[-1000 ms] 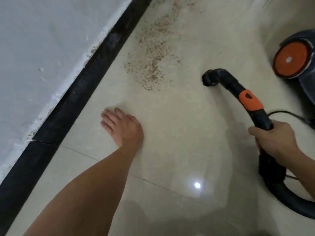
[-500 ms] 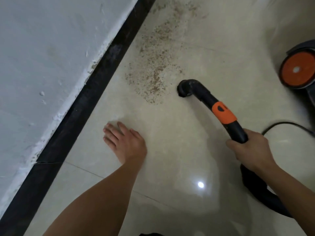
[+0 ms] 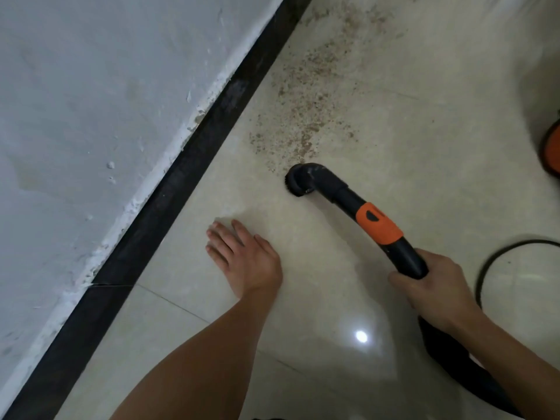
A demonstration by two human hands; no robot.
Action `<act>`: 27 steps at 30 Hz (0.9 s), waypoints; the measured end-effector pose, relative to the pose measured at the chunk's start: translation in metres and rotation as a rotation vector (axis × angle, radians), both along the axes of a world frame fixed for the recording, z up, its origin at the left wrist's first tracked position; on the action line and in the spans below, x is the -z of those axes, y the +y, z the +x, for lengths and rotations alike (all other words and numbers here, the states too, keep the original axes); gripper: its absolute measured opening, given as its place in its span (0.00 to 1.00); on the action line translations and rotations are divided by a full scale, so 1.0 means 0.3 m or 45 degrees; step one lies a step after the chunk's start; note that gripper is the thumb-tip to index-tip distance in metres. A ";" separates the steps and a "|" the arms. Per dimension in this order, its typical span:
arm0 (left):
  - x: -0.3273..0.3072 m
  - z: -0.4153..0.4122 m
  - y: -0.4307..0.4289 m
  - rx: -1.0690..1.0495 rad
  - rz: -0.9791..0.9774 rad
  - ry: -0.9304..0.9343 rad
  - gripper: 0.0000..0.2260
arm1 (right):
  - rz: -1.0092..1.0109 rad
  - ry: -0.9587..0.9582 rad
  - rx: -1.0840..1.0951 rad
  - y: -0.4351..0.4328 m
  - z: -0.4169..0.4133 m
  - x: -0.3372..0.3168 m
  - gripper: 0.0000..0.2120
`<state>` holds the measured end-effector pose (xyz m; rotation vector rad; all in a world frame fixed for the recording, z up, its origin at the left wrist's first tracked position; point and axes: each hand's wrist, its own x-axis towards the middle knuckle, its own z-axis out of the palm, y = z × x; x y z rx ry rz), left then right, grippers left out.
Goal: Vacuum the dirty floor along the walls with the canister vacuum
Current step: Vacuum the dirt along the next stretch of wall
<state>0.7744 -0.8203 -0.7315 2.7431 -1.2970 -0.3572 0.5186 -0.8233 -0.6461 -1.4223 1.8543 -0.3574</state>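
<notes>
My right hand (image 3: 436, 289) grips the black vacuum hose handle (image 3: 403, 253), which has an orange collar (image 3: 378, 224). Its curved black nozzle with a round brush tip (image 3: 303, 181) touches the cream tile floor at the near edge of a patch of brown dirt (image 3: 306, 116). The dirt runs away from me beside the black skirting (image 3: 188, 174). My left hand (image 3: 245, 259) rests flat on the floor, fingers straight, between the skirting and the nozzle. An orange wheel of the canister vacuum (image 3: 553, 153) shows at the right edge.
A rough white wall (image 3: 91, 116) rises on the left above the skirting. A black power cord (image 3: 500, 259) loops on the floor right of my right hand. The black hose (image 3: 454, 368) trails back under my right forearm.
My right hand has moved the nozzle leftward and nearer, down to the near edge of the dirt patch. The canister has slid almost out of view at right. My left hand stays flat.
</notes>
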 end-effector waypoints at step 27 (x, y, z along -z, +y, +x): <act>0.024 0.002 -0.004 -0.012 -0.034 -0.028 0.27 | -0.084 -0.085 -0.105 -0.453 0.360 0.032 0.07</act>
